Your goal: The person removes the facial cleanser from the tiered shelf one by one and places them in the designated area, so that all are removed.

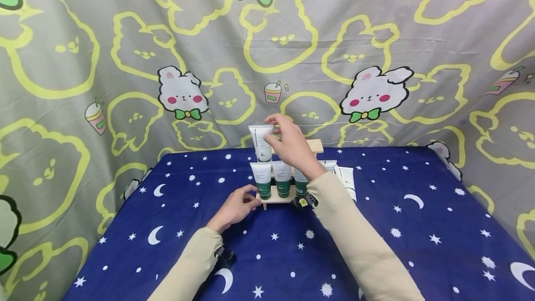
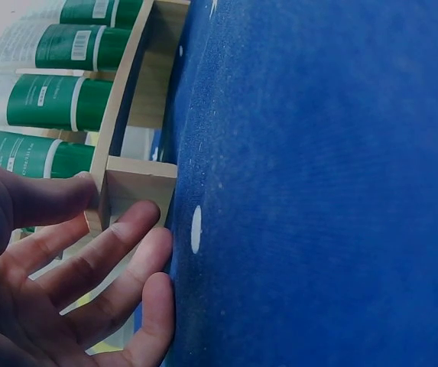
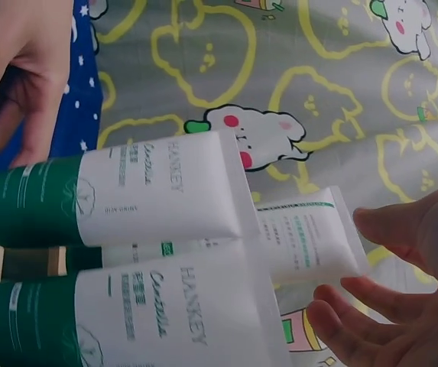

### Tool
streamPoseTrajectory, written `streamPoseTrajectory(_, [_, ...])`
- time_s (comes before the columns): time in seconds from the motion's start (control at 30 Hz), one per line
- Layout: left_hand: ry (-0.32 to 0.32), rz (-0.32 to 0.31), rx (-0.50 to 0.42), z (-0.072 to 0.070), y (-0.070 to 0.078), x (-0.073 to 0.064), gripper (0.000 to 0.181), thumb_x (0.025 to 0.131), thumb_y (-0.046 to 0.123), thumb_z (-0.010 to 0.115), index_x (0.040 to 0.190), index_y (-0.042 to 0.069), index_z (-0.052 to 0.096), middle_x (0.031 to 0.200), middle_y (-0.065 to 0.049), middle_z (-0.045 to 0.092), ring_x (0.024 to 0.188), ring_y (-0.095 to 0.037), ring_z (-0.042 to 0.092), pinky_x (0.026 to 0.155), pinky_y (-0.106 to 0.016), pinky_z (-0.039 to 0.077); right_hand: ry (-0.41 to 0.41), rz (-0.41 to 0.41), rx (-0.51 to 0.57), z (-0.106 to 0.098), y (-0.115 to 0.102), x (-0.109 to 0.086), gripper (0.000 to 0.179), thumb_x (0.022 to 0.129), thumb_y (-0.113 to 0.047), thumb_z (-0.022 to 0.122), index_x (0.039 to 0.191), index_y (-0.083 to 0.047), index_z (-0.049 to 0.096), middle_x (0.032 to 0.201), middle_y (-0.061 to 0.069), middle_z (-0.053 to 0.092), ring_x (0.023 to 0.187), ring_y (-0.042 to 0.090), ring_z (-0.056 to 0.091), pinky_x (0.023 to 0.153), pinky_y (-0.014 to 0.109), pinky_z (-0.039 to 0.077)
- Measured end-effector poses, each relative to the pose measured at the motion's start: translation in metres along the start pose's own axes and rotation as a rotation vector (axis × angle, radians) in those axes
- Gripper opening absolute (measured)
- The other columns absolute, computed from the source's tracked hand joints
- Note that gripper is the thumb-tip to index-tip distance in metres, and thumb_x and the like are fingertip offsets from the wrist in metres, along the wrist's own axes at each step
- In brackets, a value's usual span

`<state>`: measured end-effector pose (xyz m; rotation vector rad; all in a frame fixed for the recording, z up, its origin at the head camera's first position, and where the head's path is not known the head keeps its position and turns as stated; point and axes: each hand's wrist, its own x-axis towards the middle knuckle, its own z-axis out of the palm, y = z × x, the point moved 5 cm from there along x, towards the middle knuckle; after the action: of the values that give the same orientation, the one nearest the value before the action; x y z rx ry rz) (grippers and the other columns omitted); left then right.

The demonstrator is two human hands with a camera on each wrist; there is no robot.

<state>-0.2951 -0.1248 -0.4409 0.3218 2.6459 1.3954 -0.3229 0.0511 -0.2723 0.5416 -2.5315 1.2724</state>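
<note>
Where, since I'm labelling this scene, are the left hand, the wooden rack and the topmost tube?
Left hand [image 1: 235, 205]: head view, back of the hand.
Wooden rack [image 2: 137, 184]: left wrist view, its end leg.
Topmost tube [image 1: 262, 143]: head view, its white printed body.

Left arm [image 1: 188, 264]: beige-sleeved, reaching forward, low.
Left hand [image 1: 238, 204]: gripping between thumb [image 2: 54, 199] and index finger, the remaining fingers [image 2: 100, 260] bent and slightly fanned.
Right arm [image 1: 361, 236]: beige-sleeved, stretched farther forward, slanting inward.
Right hand [image 1: 291, 142]: raised above the left, thumb and fingers parted, fingers curved; firmness of contact unclear.
</note>
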Motion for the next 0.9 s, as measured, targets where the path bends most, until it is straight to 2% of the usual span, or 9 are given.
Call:
streamPoseTrajectory(0.3, [-0.006, 0.009, -0.002, 0.001, -0.001, 0.0, 0.023, 0.097, 0.008, 0.069, 0.119, 0.005, 0.064, 0.09, -0.01, 0.076, 0.076, -0.02, 0.07, 0.068, -0.029, 0.051, -0.012, 0.007, -0.058, 0.012, 0.002, 0.006, 0.025, 0.101, -0.02, 0.066, 0.124, -0.018, 0.058, 0.131, 0.006, 0.061, 0.115, 0.026, 0.058, 0.089, 0.045, 0.05])
streamPoseTrajectory(0.53, [-0.004, 0.009, -0.002, 0.0, -0.001, 0.0, 0.024, 0.096, 0.007, 0.069, 0.12, 0.005, 0.064, 0.09, -0.01, 0.077, 0.076, -0.021, 0.07, 0.067, -0.029, 0.05, -0.011, 0.032, -0.088, 0.016, 0.001, 0.008, 0.016, 0.101, -0.016, 0.065, 0.115, -0.017, 0.058, 0.115, 0.007, 0.067, 0.111, 0.025, 0.061, 0.083, 0.041, 0.052])
streamPoseTrajectory(0.77, [-0.007, 0.009, -0.003, 0.0, 0.0, 0.0, 0.024, 0.097, 0.007, 0.069, 0.12, 0.004, 0.064, 0.089, -0.011, 0.077, 0.076, -0.022, 0.07, 0.067, -0.029, 0.051, -0.006, 0.019, -0.116, 0.017, -0.002, 0.009, 0.016, 0.1, -0.01, 0.064, 0.113, -0.017, 0.07, 0.128, 0.007, 0.068, 0.114, 0.026, 0.063, 0.081, 0.038, 0.051])
streamPoseTrajectory(0.9, [-0.011, 0.013, 0.002, 0.0, 0.0, 0.001, 0.024, 0.097, 0.007, 0.068, 0.121, 0.004, 0.063, 0.089, -0.011, 0.077, 0.076, -0.022, 0.07, 0.068, -0.029, 0.05, -0.018, 0.029, -0.117, 0.018, -0.002, 0.009, 0.016, 0.099, -0.009, 0.067, 0.112, -0.016, 0.073, 0.129, 0.006, 0.069, 0.115, 0.026, 0.064, 0.081, 0.037, 0.051])
